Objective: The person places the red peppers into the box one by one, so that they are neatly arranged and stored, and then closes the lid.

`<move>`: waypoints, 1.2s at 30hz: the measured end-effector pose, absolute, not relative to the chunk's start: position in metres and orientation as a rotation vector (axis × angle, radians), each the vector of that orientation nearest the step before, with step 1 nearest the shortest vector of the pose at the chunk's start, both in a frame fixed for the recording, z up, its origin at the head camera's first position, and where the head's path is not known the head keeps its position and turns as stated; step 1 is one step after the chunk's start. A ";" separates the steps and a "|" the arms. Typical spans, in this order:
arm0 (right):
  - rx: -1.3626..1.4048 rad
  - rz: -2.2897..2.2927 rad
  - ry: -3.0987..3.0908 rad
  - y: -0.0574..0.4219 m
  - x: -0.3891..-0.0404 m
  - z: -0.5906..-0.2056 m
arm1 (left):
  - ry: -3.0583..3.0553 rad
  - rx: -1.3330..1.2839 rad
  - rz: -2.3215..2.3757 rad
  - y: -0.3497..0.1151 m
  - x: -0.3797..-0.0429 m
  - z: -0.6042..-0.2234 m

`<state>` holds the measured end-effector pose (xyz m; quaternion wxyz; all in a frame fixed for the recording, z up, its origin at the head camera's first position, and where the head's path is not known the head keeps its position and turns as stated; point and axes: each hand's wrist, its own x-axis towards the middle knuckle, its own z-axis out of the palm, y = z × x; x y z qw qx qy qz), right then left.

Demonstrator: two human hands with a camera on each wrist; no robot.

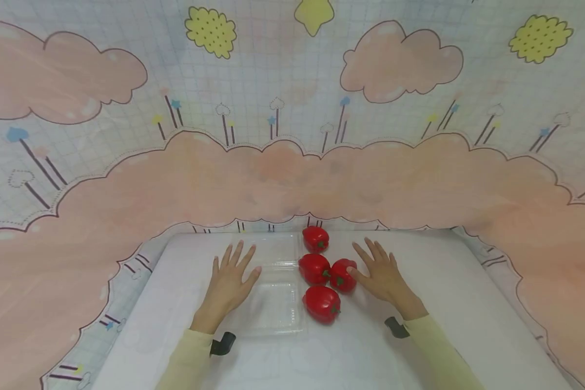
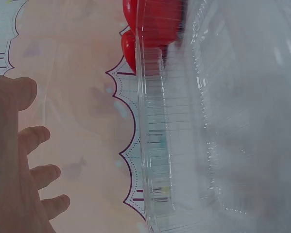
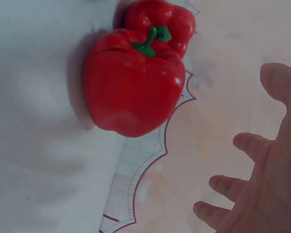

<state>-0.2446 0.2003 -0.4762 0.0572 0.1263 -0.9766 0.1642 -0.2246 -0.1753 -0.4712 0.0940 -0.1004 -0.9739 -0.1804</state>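
Lying left of right hand [image 1: 382,276], four red peppers [image 1: 314,268], grouped

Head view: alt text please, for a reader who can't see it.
A person's left hand and right hand, fingers spread and holding nothing, are either side of four red bell peppers on a white table. A clear plastic container lies left of the peppers, partly hidden by the left hand. Behind is a backdrop with cartoon clouds.
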 end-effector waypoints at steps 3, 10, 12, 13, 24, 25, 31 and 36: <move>0.381 0.511 -2.955 0.202 -0.245 -0.479 | -2.880 -0.291 -0.560 -0.177 -0.225 -0.473; 0.403 0.584 -2.922 0.203 -0.245 -0.485 | -2.861 -0.254 -0.597 -0.184 -0.224 -0.480; 0.398 0.608 -2.921 0.203 -0.245 -0.485 | -2.855 -0.245 -0.617 -0.186 -0.223 -0.482; 0.396 0.615 -2.919 0.203 -0.245 -0.486 | -2.848 -0.246 -0.624 -0.187 -0.223 -0.482; 0.359 0.835 -2.946 0.204 -0.242 -0.492 | -2.848 -0.209 -0.672 -0.197 -0.218 -0.490; 0.353 0.851 -2.951 0.204 -0.242 -0.493 | -2.854 -0.200 -0.678 -0.198 -0.217 -0.490; 0.337 0.960 -2.962 0.204 -0.245 -0.499 | -2.898 -0.131 -0.722 -0.203 -0.216 -0.494; 0.310 1.079 -2.961 0.203 -0.248 -0.503 | -2.930 -0.094 -0.746 -0.208 -0.215 -0.494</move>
